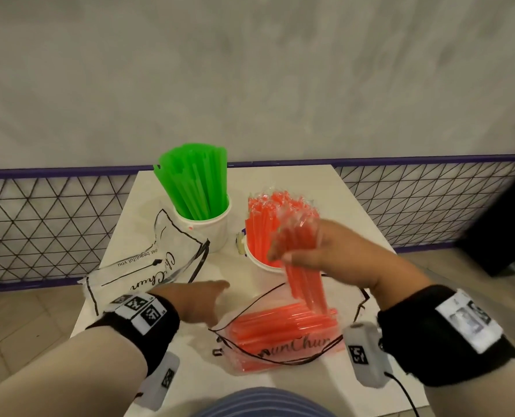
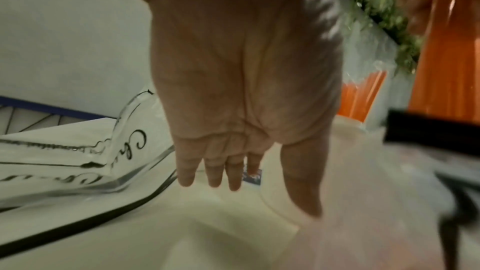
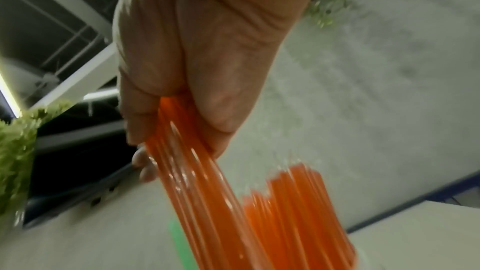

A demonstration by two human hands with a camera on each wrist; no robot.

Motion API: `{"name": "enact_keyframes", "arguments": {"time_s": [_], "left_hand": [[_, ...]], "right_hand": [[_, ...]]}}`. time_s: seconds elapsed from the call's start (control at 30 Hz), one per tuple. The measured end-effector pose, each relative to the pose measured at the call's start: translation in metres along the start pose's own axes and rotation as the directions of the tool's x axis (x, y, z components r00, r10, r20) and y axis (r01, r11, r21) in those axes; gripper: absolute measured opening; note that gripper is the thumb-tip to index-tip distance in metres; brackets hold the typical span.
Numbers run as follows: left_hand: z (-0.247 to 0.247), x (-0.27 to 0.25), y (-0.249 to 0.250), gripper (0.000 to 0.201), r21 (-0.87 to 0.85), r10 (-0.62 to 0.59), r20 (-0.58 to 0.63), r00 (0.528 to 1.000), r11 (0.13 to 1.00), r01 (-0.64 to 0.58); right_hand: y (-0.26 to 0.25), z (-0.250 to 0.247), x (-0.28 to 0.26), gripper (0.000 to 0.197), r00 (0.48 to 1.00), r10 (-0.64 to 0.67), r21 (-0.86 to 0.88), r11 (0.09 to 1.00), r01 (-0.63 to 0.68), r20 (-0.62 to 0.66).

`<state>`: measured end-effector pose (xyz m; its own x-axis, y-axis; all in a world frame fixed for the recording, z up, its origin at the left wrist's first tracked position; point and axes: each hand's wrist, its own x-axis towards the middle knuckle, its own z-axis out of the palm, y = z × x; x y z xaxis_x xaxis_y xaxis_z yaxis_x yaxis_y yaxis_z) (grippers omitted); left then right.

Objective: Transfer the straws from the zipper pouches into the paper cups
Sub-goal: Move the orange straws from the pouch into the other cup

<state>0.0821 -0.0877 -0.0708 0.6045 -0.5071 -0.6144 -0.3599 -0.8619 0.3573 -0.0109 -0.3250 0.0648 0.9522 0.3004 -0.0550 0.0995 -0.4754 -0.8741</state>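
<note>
My right hand (image 1: 298, 251) grips a bundle of orange straws (image 1: 305, 284) above the near pouch, beside a white paper cup (image 1: 260, 264) that holds more orange straws (image 1: 272, 221). In the right wrist view my fingers (image 3: 145, 114) curl round the held orange bundle (image 3: 197, 188). A clear zipper pouch (image 1: 283, 335) with orange straws inside lies at the table's front. My left hand (image 1: 202, 299) hovers flat and empty left of that pouch, its fingers (image 2: 213, 174) straight. A second paper cup (image 1: 211, 230) full of green straws (image 1: 196, 182) stands at the back left.
An empty clear pouch (image 1: 142, 266) with black lettering lies at the left of the white table (image 1: 358, 224). A purple-framed wire fence (image 1: 39, 224) runs behind the table below a grey wall. Tiled floor shows on both sides.
</note>
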Motion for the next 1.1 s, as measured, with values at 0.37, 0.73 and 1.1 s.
{"name": "enact_keyframes", "arguments": {"time_s": [0.37,0.73,1.1], "left_hand": [[-0.035,0.033,0.063,0.082,-0.551,0.071,-0.426,0.902,0.77,-0.321],[-0.034,0.023,0.079,0.06,-0.496,0.086,-0.427,0.9,0.811,-0.312],[-0.035,0.026,0.077,0.082,-0.473,-0.107,-0.324,0.94,0.879,-0.063]], "right_hand": [[-0.003,0.024,0.05,0.023,0.82,0.026,0.285,0.944,0.168,-0.572],[0.063,0.064,0.078,0.031,0.857,0.277,0.228,0.954,-0.193,-0.435],[0.06,0.053,0.089,0.032,0.845,0.261,-0.396,0.793,-0.463,-0.467]]}}
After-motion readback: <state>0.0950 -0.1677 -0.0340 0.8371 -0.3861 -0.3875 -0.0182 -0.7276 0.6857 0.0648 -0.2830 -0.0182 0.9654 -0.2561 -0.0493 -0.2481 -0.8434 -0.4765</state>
